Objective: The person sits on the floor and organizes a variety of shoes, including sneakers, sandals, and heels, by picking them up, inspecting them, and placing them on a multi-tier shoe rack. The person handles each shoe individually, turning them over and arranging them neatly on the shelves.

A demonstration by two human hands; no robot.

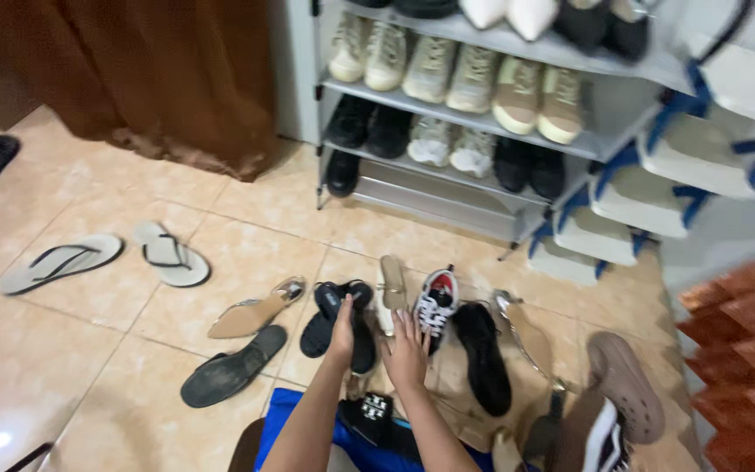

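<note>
The rack (482, 105) already holds many pairs, but about a dozen shoes lie loose on the floor (63, 367) before it. The left hand (341, 325) grips a black sandal (340, 316); the right hand (406, 348) rests open, just right of it.

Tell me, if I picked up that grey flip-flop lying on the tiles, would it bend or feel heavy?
The grey flip-flop looks thin and flat, with only slim straps, so it would probably feel light and bend easily. It lies flat on the tile floor, so it should not roll or tip; a push would likely make it slide on the glossy tiles.
</note>
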